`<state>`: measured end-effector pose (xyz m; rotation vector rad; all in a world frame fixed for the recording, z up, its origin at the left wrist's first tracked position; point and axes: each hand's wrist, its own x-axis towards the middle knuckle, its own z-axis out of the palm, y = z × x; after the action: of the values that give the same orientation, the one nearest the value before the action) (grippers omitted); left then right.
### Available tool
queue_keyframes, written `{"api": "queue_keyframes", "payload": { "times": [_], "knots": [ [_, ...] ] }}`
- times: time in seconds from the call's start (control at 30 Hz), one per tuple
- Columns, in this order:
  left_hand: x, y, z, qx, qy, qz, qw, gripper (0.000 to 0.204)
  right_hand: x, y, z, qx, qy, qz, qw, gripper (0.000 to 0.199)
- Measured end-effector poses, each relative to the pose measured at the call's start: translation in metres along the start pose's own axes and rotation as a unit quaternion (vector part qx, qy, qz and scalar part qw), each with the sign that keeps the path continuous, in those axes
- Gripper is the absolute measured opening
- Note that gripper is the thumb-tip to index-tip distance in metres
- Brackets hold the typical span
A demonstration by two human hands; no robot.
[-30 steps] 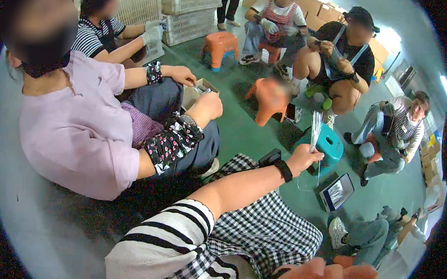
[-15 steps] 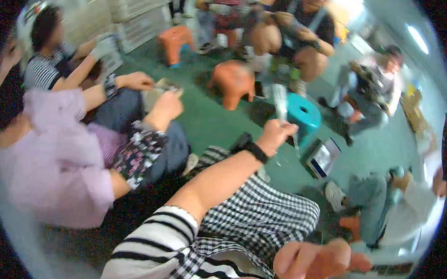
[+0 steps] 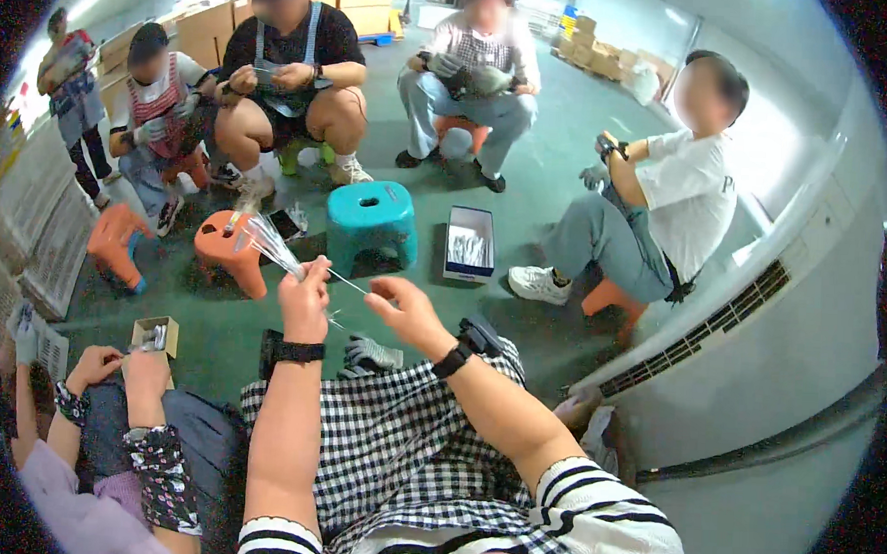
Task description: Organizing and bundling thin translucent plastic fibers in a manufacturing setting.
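Note:
My left hand (image 3: pixel 307 299) is closed round a bundle of thin, whitish, shiny strips (image 3: pixel 271 244), which fans out up and to the left. From that fist a single thin strand (image 3: pixel 349 282) runs right to my right hand (image 3: pixel 409 317), whose thumb and forefinger pinch its end. Both hands are above the front of my black-and-white checked apron (image 3: pixel 387 443). A grey knitted glove (image 3: pixel 369 357) lies at the apron's far edge, just below the hands. A few fine strands (image 3: pixel 335 320) dangle between my wrists.
Beyond my hands stand a teal stool (image 3: pixel 372 219), an orange stool (image 3: pixel 232 253) and an open box (image 3: pixel 472 222) of whitish pieces. A co-worker sits close at left by a small cardboard box (image 3: pixel 171 334). Several seated people form a ring; a vented wall unit (image 3: pixel 757 360) stands right.
The view has swung right. My right hand has come from the lower right, fingers empty, up to the bundle and now pinches a strand. My left hand still grips the bundle, now tilted left.

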<state>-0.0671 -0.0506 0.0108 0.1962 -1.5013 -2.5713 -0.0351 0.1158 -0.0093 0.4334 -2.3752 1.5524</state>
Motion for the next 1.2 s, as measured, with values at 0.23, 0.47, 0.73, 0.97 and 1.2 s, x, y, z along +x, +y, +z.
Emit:
{"api": "queue_keyframes", "payload": {
  "times": [0.23, 0.47, 0.73, 0.97, 1.2],
  "knots": [
    [0.003, -0.001, -0.004, 0.021, -0.013, 0.000, 1.000, 0.014, 0.003, 0.003, 0.012, 0.112, -0.101, 0.100, 0.984, 0.022],
    [0.011, 0.004, -0.018, -0.009, -0.031, 0.028, 0.999, 0.015, 0.010, 0.009, -0.005, 0.226, -0.129, 0.155, 0.953, 0.021],
    [0.008, 0.001, -0.009, -0.016, -0.048, 0.013, 0.999, 0.015, 0.010, 0.005, -0.003, 0.306, -0.090, 0.178, 0.931, 0.019],
    [0.020, -0.004, -0.032, 0.307, -0.160, 0.232, 0.909, 0.014, 0.011, 0.006, 0.001, 0.290, -0.133, 0.161, 0.934, 0.019],
    [0.009, -0.001, -0.003, 0.010, -0.128, 0.002, 0.992, 0.022, 0.018, 0.032, -0.013, 0.477, -0.254, 0.043, 0.840, 0.021]
  ]
}}
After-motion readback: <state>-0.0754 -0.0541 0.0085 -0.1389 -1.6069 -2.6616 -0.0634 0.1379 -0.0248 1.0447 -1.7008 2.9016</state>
